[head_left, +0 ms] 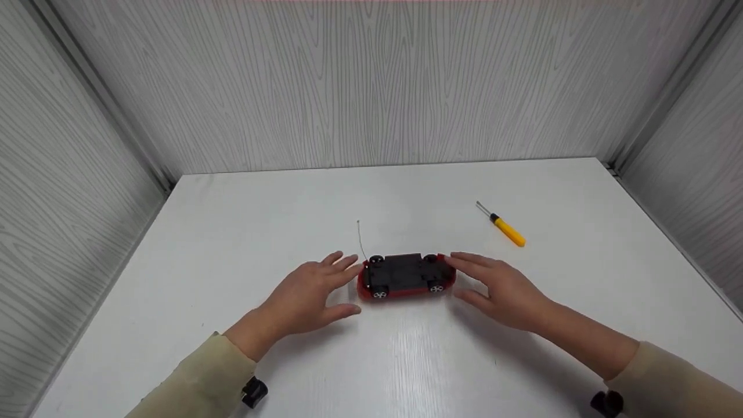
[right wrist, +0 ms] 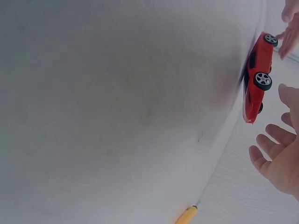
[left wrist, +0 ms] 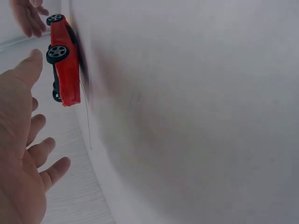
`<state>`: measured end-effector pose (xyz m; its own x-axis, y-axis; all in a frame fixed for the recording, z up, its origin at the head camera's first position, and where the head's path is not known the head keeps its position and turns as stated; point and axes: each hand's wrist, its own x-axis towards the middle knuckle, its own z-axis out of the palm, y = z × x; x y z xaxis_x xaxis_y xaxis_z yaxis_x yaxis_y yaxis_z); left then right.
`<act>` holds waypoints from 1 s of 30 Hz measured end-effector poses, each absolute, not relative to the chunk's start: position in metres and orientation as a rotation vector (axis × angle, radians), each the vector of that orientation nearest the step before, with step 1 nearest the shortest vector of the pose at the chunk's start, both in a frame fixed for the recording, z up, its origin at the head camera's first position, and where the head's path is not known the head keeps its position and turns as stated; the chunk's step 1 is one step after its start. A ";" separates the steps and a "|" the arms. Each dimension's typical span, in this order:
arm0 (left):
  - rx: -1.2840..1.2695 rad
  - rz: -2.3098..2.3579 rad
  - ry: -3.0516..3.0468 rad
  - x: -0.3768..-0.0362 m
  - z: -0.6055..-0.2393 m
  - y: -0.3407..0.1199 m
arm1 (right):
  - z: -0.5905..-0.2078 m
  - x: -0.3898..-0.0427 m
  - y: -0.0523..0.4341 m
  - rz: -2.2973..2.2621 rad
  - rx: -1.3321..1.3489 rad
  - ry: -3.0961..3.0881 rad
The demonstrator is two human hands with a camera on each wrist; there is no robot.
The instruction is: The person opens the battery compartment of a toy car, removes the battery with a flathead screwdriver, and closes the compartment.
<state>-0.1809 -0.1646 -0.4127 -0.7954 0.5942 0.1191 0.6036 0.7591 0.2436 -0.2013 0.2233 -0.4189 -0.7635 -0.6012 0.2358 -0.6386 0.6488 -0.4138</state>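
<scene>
A red toy car (head_left: 403,274) lies upside down on the white table, its black underside and wheels facing up. From its left end a thin wire antenna (head_left: 360,239) sticks out toward the back. My left hand (head_left: 310,296) is at the car's left end, fingers spread and thumb apart. At the opposite end is my right hand (head_left: 505,293), its fingers extended by the car's corner; whether the fingertips touch is hard to tell. Both wrist views show the red car (left wrist: 67,65) on its roof, with neither hand curled round it.
A screwdriver (head_left: 508,230) with a yellow handle lies behind and to the right of the car, its tip pointing to the back left. Grey wood-grain panels (head_left: 371,87) enclose the table (head_left: 261,209) at the back and both sides.
</scene>
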 end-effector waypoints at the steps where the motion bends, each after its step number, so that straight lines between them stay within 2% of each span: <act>1: -1.016 -0.383 -2.905 -0.181 -0.414 -0.165 | -0.419 -0.201 0.223 0.701 1.063 -2.776; 16: -1.176 -0.078 -2.927 -0.184 -0.421 -0.159 | -0.428 -0.198 0.224 0.290 1.229 -2.790; 30: -1.238 -0.102 -2.865 -0.180 -0.425 -0.156 | -0.429 -0.205 0.224 0.327 1.207 -2.804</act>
